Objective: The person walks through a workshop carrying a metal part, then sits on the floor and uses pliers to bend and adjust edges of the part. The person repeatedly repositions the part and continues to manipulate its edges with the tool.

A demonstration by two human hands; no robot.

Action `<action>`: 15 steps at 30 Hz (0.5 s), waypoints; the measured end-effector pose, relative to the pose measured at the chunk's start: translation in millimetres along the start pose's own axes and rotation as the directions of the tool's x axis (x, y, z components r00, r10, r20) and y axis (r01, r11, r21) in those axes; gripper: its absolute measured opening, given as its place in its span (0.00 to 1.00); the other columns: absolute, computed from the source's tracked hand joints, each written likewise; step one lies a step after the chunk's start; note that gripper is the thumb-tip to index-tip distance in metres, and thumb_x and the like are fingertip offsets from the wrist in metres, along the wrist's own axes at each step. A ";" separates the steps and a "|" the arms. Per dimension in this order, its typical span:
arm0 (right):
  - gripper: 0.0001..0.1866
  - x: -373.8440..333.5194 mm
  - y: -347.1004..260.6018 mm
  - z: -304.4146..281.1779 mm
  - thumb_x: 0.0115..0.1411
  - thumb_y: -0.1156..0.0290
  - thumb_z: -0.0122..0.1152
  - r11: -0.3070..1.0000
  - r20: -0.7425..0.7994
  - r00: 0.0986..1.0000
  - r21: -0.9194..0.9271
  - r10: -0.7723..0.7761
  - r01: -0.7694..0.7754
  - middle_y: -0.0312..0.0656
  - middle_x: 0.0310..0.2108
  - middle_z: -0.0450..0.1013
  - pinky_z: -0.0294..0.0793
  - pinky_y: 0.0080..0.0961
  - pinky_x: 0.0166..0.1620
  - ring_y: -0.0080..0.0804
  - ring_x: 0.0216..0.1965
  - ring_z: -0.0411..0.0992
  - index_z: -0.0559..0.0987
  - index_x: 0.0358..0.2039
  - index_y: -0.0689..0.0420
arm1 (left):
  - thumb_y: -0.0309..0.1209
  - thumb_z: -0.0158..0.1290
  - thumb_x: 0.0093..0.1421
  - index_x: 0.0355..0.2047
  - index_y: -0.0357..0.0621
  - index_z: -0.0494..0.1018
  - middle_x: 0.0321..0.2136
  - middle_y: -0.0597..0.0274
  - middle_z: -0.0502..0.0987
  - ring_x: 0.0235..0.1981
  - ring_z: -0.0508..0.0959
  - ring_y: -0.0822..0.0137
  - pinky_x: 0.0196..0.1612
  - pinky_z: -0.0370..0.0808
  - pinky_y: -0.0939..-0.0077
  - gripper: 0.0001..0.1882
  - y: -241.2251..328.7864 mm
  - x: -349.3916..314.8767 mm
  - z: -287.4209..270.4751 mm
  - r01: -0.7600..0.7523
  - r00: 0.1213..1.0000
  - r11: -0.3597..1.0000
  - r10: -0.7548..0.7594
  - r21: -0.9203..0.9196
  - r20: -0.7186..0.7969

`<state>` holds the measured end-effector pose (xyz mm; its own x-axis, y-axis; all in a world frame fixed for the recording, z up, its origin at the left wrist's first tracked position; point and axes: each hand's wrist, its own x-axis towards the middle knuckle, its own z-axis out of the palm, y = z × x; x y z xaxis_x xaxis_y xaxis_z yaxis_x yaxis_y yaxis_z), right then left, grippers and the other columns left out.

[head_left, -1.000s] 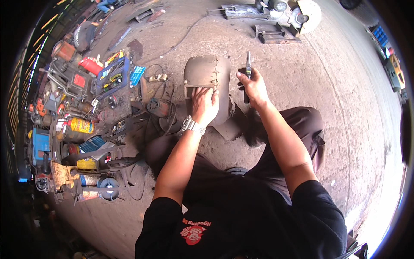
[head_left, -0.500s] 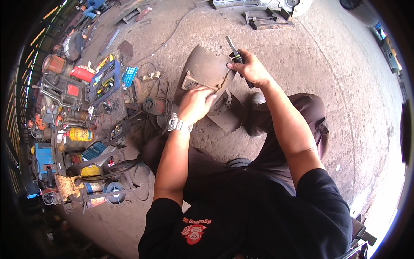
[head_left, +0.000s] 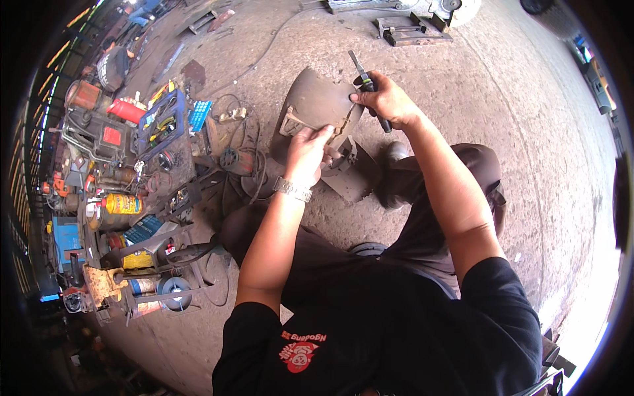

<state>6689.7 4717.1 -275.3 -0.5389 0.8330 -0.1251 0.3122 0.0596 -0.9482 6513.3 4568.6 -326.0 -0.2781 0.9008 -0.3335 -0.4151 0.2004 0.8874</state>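
A curved grey-brown shell point(head_left: 314, 92) with jagged edges hangs between my hands, tilted over the floor. A bent bracket point(head_left: 291, 121) runs across its face; the shell resembles a worn welding mask. My left hand point(head_left: 309, 153) is closed at its near edge, thumb on top, the other fingers partly hidden. My right hand point(head_left: 389, 102) wraps round a flat-bladed chisel-like tool point(head_left: 357, 65) with a black and green handle, blade pointing up and away. My right thumb touches the shell's right edge. A second dark curved piece point(head_left: 353, 177) with a ragged edge lies below, partly covered.
A blue tool case point(head_left: 163, 122), red bottle point(head_left: 125, 111), yellow can point(head_left: 123, 204) and other tools crowd the left side. Beside them a red-grey motor-like part point(head_left: 236, 161) lies among cables. My shoe point(head_left: 394, 188) is right of the dark piece. A metal frame point(head_left: 413, 30) lies beyond on concrete.
My left hand has shifted right and rotated, its thumb now lying on the shell's near edge. The shell has tilted slightly; my right hand still holds the tool, moved only a little.
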 end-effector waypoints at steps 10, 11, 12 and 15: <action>0.34 11.2 7.7 -1.1 0.55 0.63 0.75 0.987 0.061 0.992 -0.112 -0.111 0.118 0.43 0.43 0.77 0.72 0.27 0.48 0.30 0.43 0.73 0.72 0.58 0.63 | 0.34 0.58 0.67 0.38 0.40 0.75 0.28 0.66 0.76 0.14 0.68 0.77 0.17 0.62 0.81 0.10 -1.7 6.8 -2.1 0.032 0.999 0.975 -0.032 -0.219 0.004; 0.35 8.7 6.7 -0.4 0.54 0.63 0.75 0.990 0.056 0.995 -0.109 -0.089 0.094 0.46 0.46 0.77 0.72 0.29 0.52 0.33 0.47 0.73 0.72 0.59 0.64 | 0.35 0.58 0.67 0.38 0.40 0.75 0.27 0.66 0.75 0.14 0.68 0.76 0.17 0.62 0.80 0.10 -2.7 6.9 -2.9 0.041 0.999 0.975 -0.042 -0.220 0.002; 0.36 7.6 6.7 0.2 0.53 0.63 0.75 0.992 0.050 0.997 -0.105 -0.066 0.071 0.49 0.49 0.77 0.71 0.30 0.56 0.36 0.51 0.74 0.71 0.59 0.64 | 0.35 0.58 0.67 0.38 0.40 0.74 0.26 0.67 0.74 0.14 0.68 0.76 0.17 0.62 0.80 0.10 -3.7 7.2 -3.6 0.051 0.999 0.974 -0.053 -0.222 -0.001; 0.34 17.0 17.0 2.1 0.53 0.63 0.76 0.978 0.019 0.988 -0.143 -0.153 0.154 0.40 0.40 0.76 0.72 0.26 0.45 0.28 0.39 0.72 0.73 0.58 0.62 | 0.36 0.59 0.66 0.31 0.46 0.71 0.22 0.71 0.66 0.14 0.65 0.76 0.20 0.59 0.79 0.11 -0.5 7.0 -1.0 0.106 0.994 0.965 -0.113 -0.241 -0.013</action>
<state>6684.2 4731.2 -294.1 -0.5948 0.8037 0.0161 0.3344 0.2655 -0.9042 6510.7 4574.5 -329.0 -0.2407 0.8673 -0.4357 -0.6390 0.1963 0.7438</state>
